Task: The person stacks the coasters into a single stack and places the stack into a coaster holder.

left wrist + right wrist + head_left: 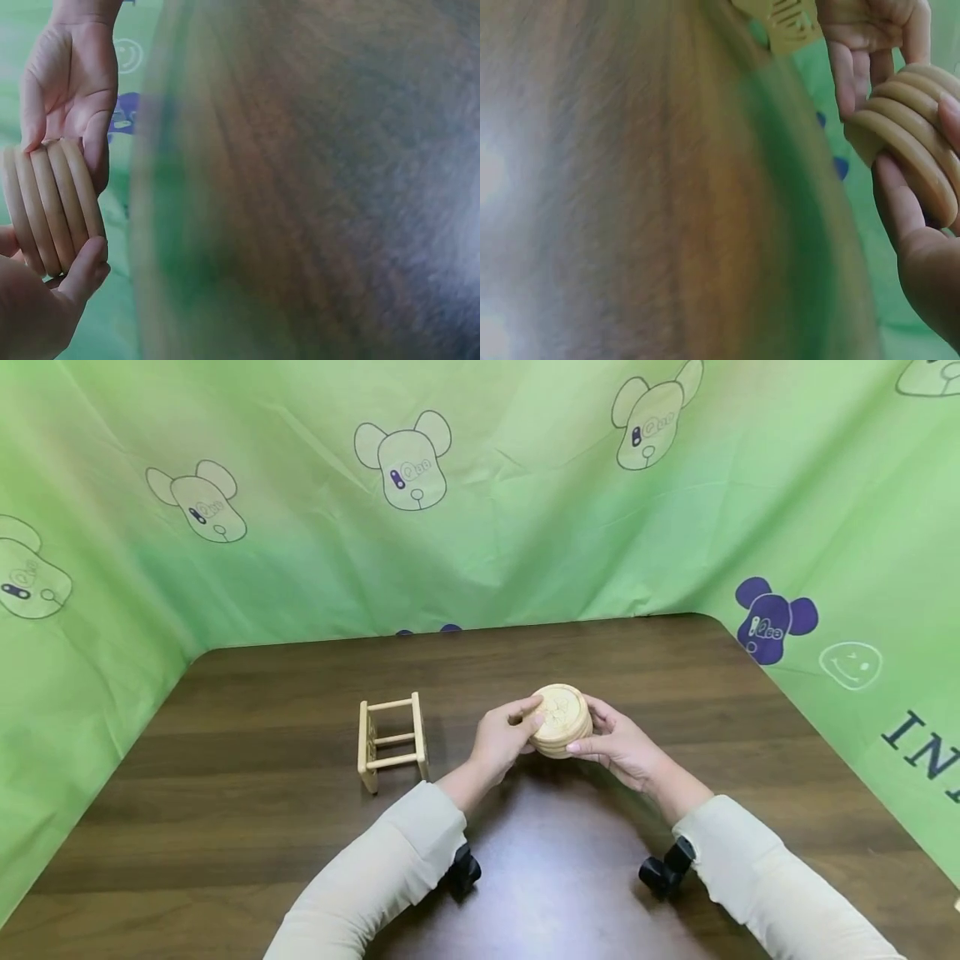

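A stack of several round wooden coasters (558,720) is held between both hands above the table, its top one showing an engraved pattern in the head view. My left hand (501,737) grips the stack from its left side, thumb by the top face. From the opposite side my right hand (626,752) grips it, with thumb and fingers at the edges. The stacked rims of the coasters (51,206) show side-on in the left wrist view, between the left hand (45,307) and the right hand (75,90). Left of the hands stands a small wooden rack (392,762) with slim crossbars.
The brown wood-grain table (247,827) reaches back to a green printed cloth (510,543) hanging behind it and along both sides. Black wrist mounts (663,870) hang under the pale sleeves (765,852).
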`<action>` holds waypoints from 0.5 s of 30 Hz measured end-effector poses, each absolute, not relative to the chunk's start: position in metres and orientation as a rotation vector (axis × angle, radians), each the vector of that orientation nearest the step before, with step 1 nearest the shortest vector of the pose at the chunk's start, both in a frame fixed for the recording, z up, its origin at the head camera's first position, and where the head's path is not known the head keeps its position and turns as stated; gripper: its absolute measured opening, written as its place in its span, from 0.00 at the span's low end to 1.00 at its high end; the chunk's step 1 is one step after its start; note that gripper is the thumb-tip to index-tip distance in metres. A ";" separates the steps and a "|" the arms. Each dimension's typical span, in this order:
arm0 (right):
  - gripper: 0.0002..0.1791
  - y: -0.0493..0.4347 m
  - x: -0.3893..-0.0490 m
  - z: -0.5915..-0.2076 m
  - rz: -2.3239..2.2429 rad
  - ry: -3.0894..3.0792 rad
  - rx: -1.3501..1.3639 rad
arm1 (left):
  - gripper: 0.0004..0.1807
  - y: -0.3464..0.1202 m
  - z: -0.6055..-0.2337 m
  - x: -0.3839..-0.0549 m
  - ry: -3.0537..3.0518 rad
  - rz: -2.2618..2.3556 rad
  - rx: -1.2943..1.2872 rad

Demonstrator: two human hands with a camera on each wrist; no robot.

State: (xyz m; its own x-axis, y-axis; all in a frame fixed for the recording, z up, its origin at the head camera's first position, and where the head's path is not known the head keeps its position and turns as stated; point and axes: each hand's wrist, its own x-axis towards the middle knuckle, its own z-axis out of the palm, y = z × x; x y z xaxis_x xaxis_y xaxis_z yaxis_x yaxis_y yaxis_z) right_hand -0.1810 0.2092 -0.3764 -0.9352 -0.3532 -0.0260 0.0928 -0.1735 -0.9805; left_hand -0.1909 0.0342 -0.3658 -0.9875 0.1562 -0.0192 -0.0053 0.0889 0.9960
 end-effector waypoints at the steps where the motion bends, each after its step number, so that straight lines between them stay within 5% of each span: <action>1: 0.44 0.208 -0.181 -0.373 -2.189 1.802 -0.308 | 0.16 0.033 -0.363 -0.191 2.256 2.026 0.178; 15: 0.43 0.176 -0.177 -0.340 -2.263 1.824 -0.332 | 0.18 -0.001 -0.335 -0.187 2.300 2.041 0.318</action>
